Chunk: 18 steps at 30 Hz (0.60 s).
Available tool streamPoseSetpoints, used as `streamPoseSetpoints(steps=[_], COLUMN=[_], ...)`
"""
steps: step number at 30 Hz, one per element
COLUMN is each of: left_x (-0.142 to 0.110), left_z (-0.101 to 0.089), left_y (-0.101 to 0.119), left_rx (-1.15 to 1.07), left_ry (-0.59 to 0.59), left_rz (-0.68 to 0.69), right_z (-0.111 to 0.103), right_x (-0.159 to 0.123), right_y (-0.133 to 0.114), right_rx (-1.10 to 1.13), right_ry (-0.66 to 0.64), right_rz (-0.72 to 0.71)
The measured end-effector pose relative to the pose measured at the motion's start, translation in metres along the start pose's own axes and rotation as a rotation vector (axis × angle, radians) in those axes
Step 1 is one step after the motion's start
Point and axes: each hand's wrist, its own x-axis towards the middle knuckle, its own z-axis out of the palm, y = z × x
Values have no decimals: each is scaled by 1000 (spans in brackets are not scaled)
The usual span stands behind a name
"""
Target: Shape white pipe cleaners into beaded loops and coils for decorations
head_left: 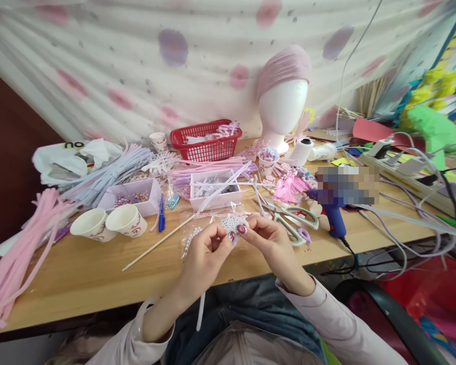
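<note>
Both hands meet over the front of the table, fingertips pinched close together. My left hand [209, 248] is closed on a pale pipe cleaner [201, 312], whose loose end hangs below the wrist. Thumb and forefinger of my right hand [268, 241] pinch beside it on the same pale piece; the fingers hide most of its shape. Just behind the fingertips lies a clear bag of white pearl beads [233, 221]. More pearl beads [192, 239] lie left of my left hand. A thin wooden stick [157, 244] points away to the left.
Scissors [294, 215] and a blue glue gun [333, 215] with cables lie right. Paper cups [126, 221], bead boxes [216, 195] and pink pipe cleaners [19, 258] stand or lie left and middle. Behind are a red basket [207, 149] and a foam head [283, 109].
</note>
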Motion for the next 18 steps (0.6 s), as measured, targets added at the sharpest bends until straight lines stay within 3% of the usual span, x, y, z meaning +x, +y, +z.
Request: streamPoseSetpoints(steps=[6, 13, 18], left_x=[-3, -6, -3], left_z=[2, 7, 10], left_y=[-9, -9, -6], left_rx=[-207, -233, -242], left_ry=[1, 16, 34], left_rz=[-53, 19, 57], right_z=[-13, -14, -9], right_x=[3, 1, 1], right_y=[-7, -20, -14], right_rx=[-114, -208, -122], right_ry=[-141, -140, -142], right_rz=[10, -84, -10])
